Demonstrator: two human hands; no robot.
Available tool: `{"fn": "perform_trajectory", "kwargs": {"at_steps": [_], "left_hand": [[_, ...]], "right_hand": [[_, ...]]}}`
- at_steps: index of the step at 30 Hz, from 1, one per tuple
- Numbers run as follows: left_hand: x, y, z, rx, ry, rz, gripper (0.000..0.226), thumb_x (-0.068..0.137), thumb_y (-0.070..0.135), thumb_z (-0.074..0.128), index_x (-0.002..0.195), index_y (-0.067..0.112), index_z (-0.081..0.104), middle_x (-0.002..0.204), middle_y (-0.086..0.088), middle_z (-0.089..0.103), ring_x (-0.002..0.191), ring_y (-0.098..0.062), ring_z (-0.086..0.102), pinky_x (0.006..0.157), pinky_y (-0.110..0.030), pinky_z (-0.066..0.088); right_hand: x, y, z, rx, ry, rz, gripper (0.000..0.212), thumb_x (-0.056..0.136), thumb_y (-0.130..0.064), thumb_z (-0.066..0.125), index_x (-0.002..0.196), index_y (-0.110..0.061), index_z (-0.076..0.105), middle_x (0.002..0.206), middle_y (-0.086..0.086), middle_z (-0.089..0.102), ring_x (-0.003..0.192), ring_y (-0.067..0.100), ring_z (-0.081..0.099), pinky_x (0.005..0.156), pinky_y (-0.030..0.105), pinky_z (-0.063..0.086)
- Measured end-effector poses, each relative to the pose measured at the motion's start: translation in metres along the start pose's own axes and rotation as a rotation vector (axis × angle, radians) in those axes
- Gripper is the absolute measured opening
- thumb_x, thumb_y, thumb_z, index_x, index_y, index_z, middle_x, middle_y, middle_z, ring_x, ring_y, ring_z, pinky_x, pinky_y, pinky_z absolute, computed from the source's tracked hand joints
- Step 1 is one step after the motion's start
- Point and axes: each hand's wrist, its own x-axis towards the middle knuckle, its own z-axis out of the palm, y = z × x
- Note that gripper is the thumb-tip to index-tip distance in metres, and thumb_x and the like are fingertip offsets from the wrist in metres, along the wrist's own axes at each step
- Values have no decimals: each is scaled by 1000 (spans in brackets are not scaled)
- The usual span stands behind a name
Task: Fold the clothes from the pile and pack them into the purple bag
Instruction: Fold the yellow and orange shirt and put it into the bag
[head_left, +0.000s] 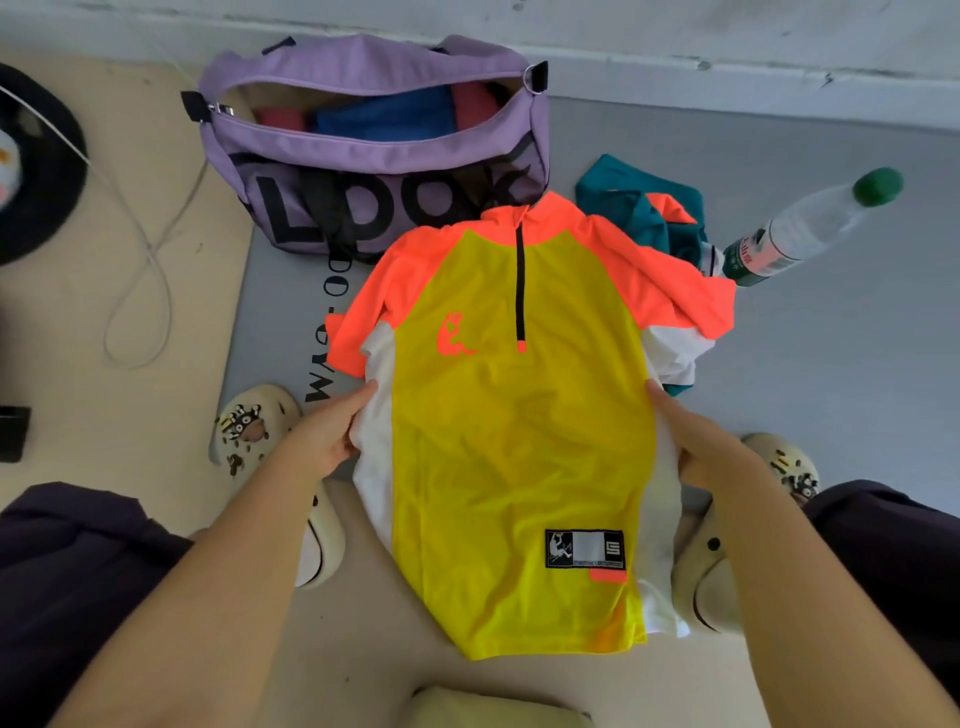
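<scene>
Head view, the only one supplied. We find a yellow, orange and white shirt (514, 431) spread front-up on the floor, collar toward twelve o'clock, hem toward six. The left hand (332, 434) holds the white side panel at nine o'clock, thumb on top and fingers curled under the edge. The right hand (698, 447) grips the opposite side seam at three o'clock in the same manner.

The purple bag (371, 140) stands unzipped at eleven o'clock of the shirt, just beyond its collar, with blue and red folded items (387, 117) already inside. A crumpled teal garment (641, 208) lies at one o'clock, partly under the shirt's right sleeve; we take it for the rest of the pile. A plastic bottle (800, 231) lies at two o'clock.

Our judgement: the fold of this shirt is at its opening stage, packing partly done. The next move calls for turning both sides inward, sleeves included, without dragging the teal garment along.
</scene>
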Motion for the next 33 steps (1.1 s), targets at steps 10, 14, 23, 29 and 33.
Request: {"fn": "perform_trajectory", "kwargs": {"at_steps": [10,14,23,29,33], "left_hand": [[-23,18,-6,-271,151,56,20,100,16,43,93,10,61,90,-7,62,77,-20,58,68,-31,44],[-21,11,5,-125,149,-59,22,104,22,42,91,13,57,97,-10,58,79,-21,53,80,-39,44],[-19,10,-13,-167,296,48,20,99,25,54,112,11,60,103,-6,63,92,-21,62,75,-31,51],[-15,30,-8,336,543,280,25,92,36,61,110,19,61,107,-3,62,89,-19,57,75,-33,46],[-14,53,-3,240,455,425,25,90,29,65,114,34,67,120,8,63,107,-15,61,93,-38,52]], "right_hand": [[-33,-9,-11,378,-164,-314,36,100,-16,48,133,-2,49,119,16,62,95,23,65,87,38,54],[-38,-12,6,336,-139,-81,35,95,-27,59,125,-9,59,120,12,66,105,26,65,96,44,50],[-32,-3,5,300,126,-273,42,95,-27,61,128,-3,56,103,10,66,95,24,63,94,42,47],[-44,-25,4,-53,422,-633,22,88,-33,69,100,-17,60,96,8,64,84,23,58,63,31,44],[-50,-46,4,15,340,-752,30,90,-21,67,119,-28,62,98,4,61,84,20,57,77,35,48]]}}
